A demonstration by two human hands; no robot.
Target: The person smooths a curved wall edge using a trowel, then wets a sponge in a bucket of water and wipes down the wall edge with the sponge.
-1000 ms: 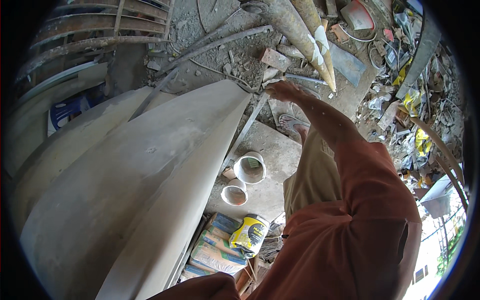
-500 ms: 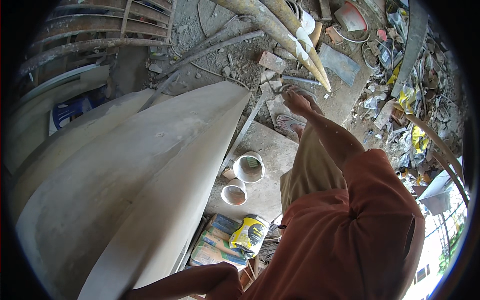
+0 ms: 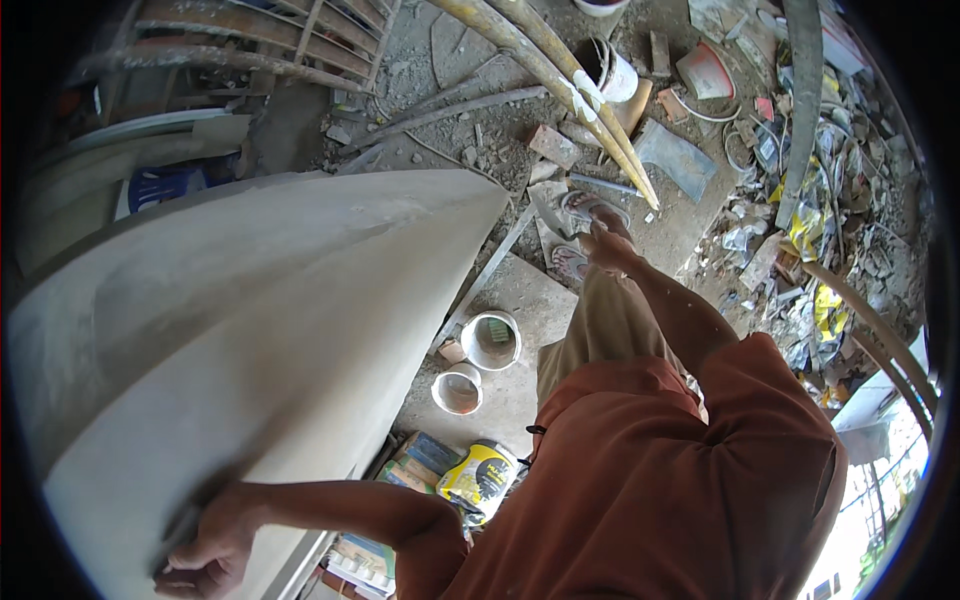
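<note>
1. The person's right hand [image 3: 607, 250], at the far middle, is clamped on a flat-bladed tool [image 3: 552, 217], the blade pointing far and left, above the sandalled feet.
2. The left hand [image 3: 212, 548] is at the near left, its fingers curled, over the smooth, pale grey surface [image 3: 300, 340]; whether it grips or touches anything cannot be told.
3. That surface fills the left side, narrowing to a point at its far right end, left of the tool.
4. Right of it stand a larger white bucket [image 3: 475, 345] and, just nearer, a smaller one [image 3: 440, 388].
5. Nearer lies a yellow-and-white bag [image 3: 478, 480].
6. Yellowish poles [image 3: 550, 72] slant beyond the tool; rubbish [image 3: 830, 240] lies right.
</note>
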